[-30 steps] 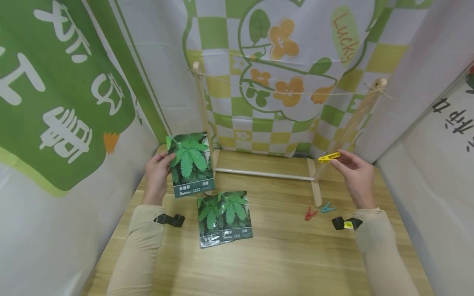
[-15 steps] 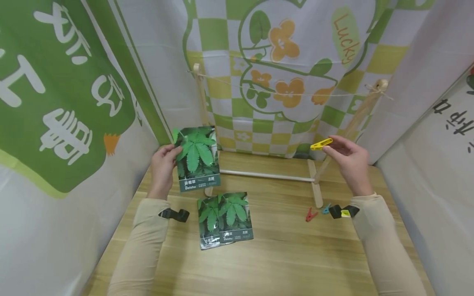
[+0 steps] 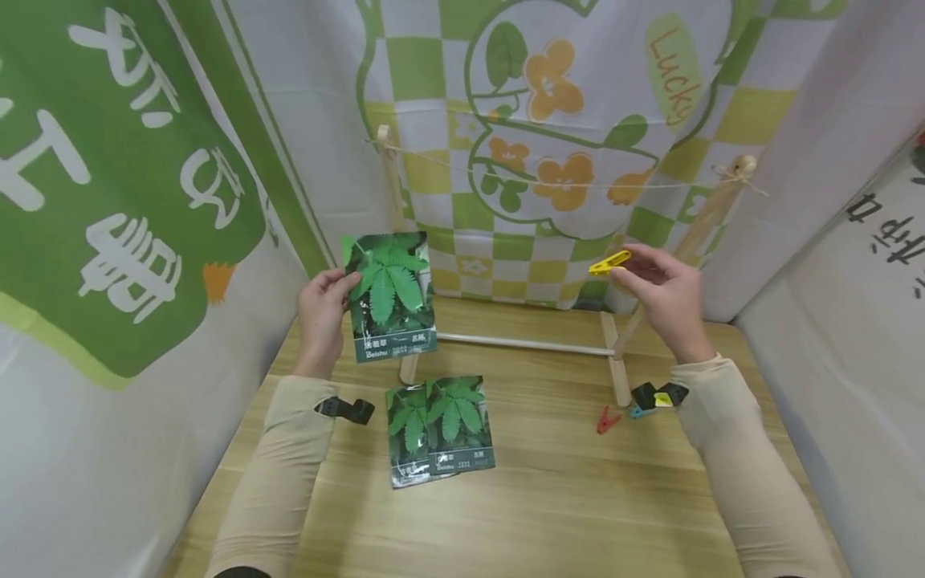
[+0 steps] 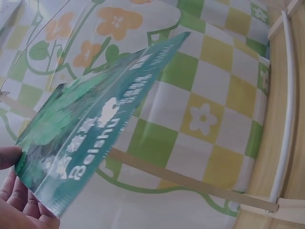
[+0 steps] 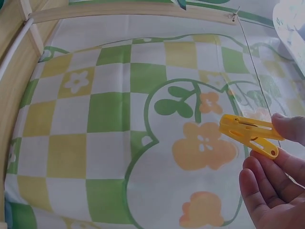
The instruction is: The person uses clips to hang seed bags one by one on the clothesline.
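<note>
My left hand (image 3: 321, 317) pinches the left edge of a green seed packet (image 3: 390, 301) with a leaf picture, held up in front of the rack's left post. In the left wrist view the packet (image 4: 90, 124) tilts, with the thumb on its face and fingers behind. Between thumb and fingertips, my right hand (image 3: 668, 293) pinches a yellow clothespin (image 3: 610, 262) near the right post. The right wrist view shows the clothespin (image 5: 250, 133) held by its handle ends. A string (image 3: 564, 184) runs between the post tops, above both hands. Two more packets (image 3: 458, 421) overlap on the table.
A red clothespin (image 3: 606, 419) and a blue clothespin (image 3: 639, 412) lie on the table (image 3: 549, 498) by the rack's right foot (image 3: 617, 373). A white rod (image 3: 523, 343) joins the feet. A checkered curtain (image 3: 506, 265) hangs behind.
My left hand has raised the seed packet and carried it slightly right. My right hand has moved up and left with the yellow clothespin. The packets on the table stay put.
</note>
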`<state>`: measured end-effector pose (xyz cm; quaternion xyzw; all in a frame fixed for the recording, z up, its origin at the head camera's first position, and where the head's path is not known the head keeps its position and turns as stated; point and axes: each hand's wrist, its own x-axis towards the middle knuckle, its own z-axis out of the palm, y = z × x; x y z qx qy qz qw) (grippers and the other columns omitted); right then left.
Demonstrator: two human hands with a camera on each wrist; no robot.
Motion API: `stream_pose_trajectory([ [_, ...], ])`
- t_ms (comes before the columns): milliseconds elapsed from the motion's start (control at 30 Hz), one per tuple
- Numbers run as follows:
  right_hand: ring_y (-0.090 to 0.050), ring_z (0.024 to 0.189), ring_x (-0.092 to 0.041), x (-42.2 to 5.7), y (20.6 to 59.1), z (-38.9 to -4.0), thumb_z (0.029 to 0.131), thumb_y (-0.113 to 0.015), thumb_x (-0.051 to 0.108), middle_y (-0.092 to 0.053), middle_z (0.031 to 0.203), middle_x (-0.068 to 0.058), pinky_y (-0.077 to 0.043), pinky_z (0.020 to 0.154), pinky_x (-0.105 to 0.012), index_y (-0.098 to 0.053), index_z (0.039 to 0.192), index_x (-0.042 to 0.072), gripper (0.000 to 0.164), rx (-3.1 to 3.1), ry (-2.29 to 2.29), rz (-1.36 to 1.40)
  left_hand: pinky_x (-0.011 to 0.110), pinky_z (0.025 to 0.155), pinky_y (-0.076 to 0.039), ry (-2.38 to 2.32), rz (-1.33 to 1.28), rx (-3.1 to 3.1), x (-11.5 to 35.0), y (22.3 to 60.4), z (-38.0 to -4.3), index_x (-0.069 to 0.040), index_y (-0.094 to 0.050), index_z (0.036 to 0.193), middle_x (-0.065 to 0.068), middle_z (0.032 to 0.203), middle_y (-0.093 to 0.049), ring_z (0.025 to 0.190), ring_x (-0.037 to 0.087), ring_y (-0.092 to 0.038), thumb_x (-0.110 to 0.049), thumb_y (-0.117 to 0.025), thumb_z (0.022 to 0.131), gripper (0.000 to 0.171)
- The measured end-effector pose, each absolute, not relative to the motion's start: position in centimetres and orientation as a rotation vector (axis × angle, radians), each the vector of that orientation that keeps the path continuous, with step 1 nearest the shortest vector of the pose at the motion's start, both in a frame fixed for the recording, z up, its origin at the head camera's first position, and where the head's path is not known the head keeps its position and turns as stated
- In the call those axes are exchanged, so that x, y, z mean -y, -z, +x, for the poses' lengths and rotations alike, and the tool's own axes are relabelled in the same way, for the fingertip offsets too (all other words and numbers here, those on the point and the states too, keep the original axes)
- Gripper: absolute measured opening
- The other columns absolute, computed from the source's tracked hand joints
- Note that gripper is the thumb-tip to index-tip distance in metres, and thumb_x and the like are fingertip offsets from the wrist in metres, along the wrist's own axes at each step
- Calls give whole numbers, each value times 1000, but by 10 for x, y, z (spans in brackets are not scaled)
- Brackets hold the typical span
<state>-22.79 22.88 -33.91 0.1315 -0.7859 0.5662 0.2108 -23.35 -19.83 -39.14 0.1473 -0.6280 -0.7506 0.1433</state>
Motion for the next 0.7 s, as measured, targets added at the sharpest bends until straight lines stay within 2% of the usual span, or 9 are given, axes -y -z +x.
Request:
stream_pose_trajectory([
  [467,-65,87,4,-210,304,-238,84,-75,6,-67,95,15,-53,78,-11,-67,117,-3,35,2248,-1446,459,18,70,-45,2090,307,1797,192,376,-243,-16,-61,88,-6,86,-63,81,7,-57,-13,-68,91,8],
  [700,-66,86,-1,-201,292,-245,82,-75,0,-68,95,15,-53,79,-11,-67,114,-7,34,2206,-1448,549,17,71,-47,2083,311,1849,187,370,-251,-17,-62,90,-7,88,-64,84,9,-58,-14,-68,91,7],
])
